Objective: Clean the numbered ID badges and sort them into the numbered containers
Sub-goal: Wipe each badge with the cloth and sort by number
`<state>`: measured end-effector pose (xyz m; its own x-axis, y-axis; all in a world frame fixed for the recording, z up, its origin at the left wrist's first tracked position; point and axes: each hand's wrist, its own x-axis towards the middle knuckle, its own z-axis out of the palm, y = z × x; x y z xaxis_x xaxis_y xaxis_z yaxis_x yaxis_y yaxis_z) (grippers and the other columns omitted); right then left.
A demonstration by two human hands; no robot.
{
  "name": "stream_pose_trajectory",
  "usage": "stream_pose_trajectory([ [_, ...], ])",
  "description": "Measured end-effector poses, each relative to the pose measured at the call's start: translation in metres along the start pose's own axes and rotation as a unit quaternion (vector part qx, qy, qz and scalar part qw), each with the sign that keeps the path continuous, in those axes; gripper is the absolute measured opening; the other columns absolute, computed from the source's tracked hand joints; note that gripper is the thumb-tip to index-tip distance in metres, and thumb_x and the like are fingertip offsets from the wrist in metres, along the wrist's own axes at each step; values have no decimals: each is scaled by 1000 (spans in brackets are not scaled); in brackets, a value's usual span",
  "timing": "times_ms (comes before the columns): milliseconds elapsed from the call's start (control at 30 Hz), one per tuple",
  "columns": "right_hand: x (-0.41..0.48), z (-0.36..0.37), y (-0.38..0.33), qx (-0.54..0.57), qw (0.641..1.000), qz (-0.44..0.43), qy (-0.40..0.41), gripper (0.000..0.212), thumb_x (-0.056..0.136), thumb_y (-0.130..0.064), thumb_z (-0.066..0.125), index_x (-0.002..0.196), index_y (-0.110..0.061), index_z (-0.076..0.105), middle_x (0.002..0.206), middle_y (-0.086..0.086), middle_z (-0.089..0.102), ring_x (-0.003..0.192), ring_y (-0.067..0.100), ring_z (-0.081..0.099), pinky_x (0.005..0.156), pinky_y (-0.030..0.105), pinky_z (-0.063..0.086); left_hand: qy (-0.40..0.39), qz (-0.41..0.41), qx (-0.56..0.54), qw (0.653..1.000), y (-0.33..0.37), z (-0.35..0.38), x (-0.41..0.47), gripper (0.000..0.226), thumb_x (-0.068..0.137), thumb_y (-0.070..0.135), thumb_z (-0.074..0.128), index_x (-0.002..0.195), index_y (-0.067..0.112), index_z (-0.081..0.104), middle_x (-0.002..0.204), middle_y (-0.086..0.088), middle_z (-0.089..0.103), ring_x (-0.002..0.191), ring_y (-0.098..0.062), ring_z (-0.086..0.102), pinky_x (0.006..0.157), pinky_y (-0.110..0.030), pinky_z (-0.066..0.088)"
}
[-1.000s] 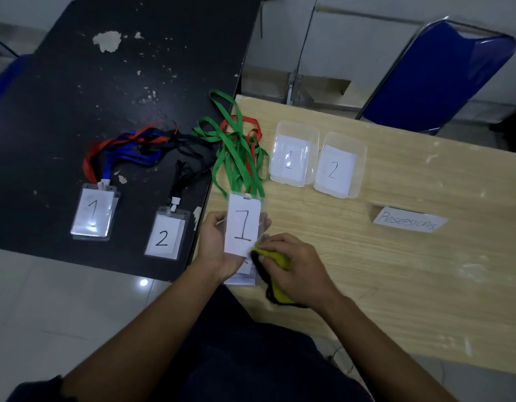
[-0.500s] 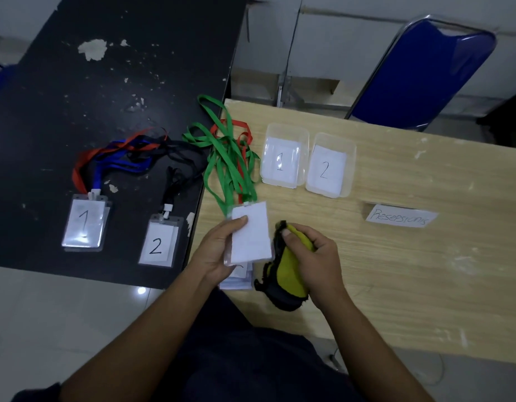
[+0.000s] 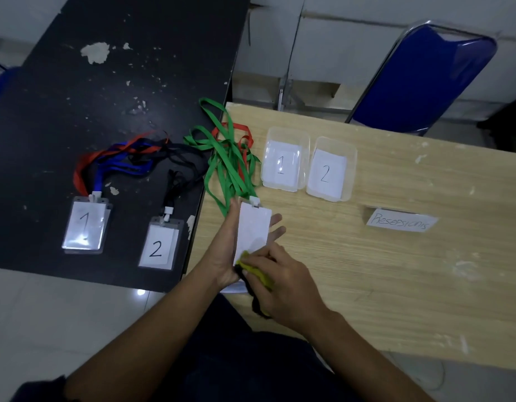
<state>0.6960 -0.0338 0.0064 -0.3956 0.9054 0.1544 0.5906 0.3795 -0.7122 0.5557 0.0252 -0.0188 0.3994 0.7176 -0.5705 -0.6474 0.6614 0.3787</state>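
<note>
My left hand point(image 3: 225, 250) lies palm up under a badge point(image 3: 254, 230) whose blank white back faces me; its green lanyard point(image 3: 227, 161) trails away over the table edge. My right hand point(image 3: 285, 282) grips a yellow and black cloth point(image 3: 255, 272) and presses it on the badge's lower end. Another badge point(image 3: 236, 288) lies partly hidden beneath my hands. Two clear containers marked 1 point(image 3: 284, 159) and 2 point(image 3: 330, 169) stand side by side on the wooden table point(image 3: 396, 271). Badges numbered 1 point(image 3: 85, 224) and 2 point(image 3: 159, 245) lie on the black table point(image 3: 91, 97).
A paper label with handwriting point(image 3: 402, 223) lies right of the containers. Red, blue and black lanyards point(image 3: 126, 161) are tangled on the black table. A blue chair point(image 3: 422, 79) stands behind the wooden table. Pale floor shows at the lower left.
The badge was turned over from its number 1 face to its blank back. My right hand drew the cloth aside, then brought it back onto the badge's lower end.
</note>
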Motion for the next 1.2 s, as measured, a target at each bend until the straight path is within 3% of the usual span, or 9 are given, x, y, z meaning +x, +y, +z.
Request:
stream_pose_trajectory([
  [133, 23, -1, 5, -53, 999, 4, -1, 19, 92, -29, 59, 108, -26, 67, 95, -1, 56, 69, 23, 60, 50, 39, 51, 36, -32, 3, 999, -11, 0, -5, 80, 83, 74, 44, 129, 13, 65, 131, -15, 64, 120, -30, 62, 101, -44, 50],
  [300, 56, 1, 17, -41, 986, 149, 57, 22, 91, -28, 65, 110, -21, 74, 94, 0, 61, 82, 22, 63, 66, 35, 51, 56, -29, -1, 998, -11, 1, -4, 57, 97, 58, 41, 116, 15, 73, 114, -12, 71, 102, -26, 71, 84, -39, 59],
  [533, 11, 14, 0, 63, 997, -39, -32, 22, 94, -27, 64, 114, -23, 71, 98, -4, 62, 82, 14, 62, 64, 37, 52, 88, -8, -2, 996, 15, -10, -3, 74, 97, 66, 31, 135, 7, 55, 132, -18, 63, 118, -32, 63, 103, -47, 46],
  [633, 13, 0, 21, -37, 999, -39, -1, 19, 93, -26, 65, 111, -25, 69, 98, -4, 61, 75, 17, 62, 53, 36, 52, 71, -20, 7, 997, 7, -2, -6, 71, 96, 66, 33, 131, 9, 59, 124, -17, 67, 104, -29, 69, 89, -40, 53],
  [800, 39, -14, 38, -103, 984, 100, 104, 17, 90, -24, 68, 104, -21, 75, 88, -3, 59, 67, 20, 61, 52, 32, 49, 53, -18, 26, 998, -6, 7, -6, 69, 87, 72, 38, 119, 16, 61, 88, -8, 65, 71, -19, 65, 60, -26, 54],
  [867, 41, -8, 27, -85, 988, 87, 93, 19, 90, -27, 65, 106, -21, 74, 89, -1, 59, 70, 21, 61, 55, 34, 51, 49, -10, 33, 998, -2, 9, -4, 77, 79, 74, 43, 125, 14, 60, 98, -11, 69, 82, -22, 68, 69, -30, 57],
  [967, 29, 2, 7, -26, 999, -10, 31, 24, 92, -26, 61, 112, -19, 71, 95, 3, 61, 75, 21, 62, 57, 39, 53, 45, -32, 42, 998, 4, 6, -5, 93, 71, 79, 43, 123, 6, 69, 130, -14, 64, 120, -24, 62, 105, -38, 45],
  [1133, 45, -7, 13, -72, 993, 48, 80, 20, 92, -22, 65, 109, -16, 73, 97, 3, 64, 78, 22, 64, 59, 35, 52, 59, -23, 50, 997, -6, 8, -11, 69, 91, 69, 37, 122, 18, 70, 115, -11, 71, 101, -23, 71, 75, -33, 58],
  [1200, 59, -9, 16, -65, 986, 111, 109, 21, 92, -23, 64, 110, -16, 73, 97, 2, 65, 82, 21, 64, 65, 35, 52, 69, -13, 71, 995, -10, 13, -11, 58, 98, 57, 38, 133, 16, 61, 124, -12, 68, 110, -23, 67, 79, -33, 57],
])
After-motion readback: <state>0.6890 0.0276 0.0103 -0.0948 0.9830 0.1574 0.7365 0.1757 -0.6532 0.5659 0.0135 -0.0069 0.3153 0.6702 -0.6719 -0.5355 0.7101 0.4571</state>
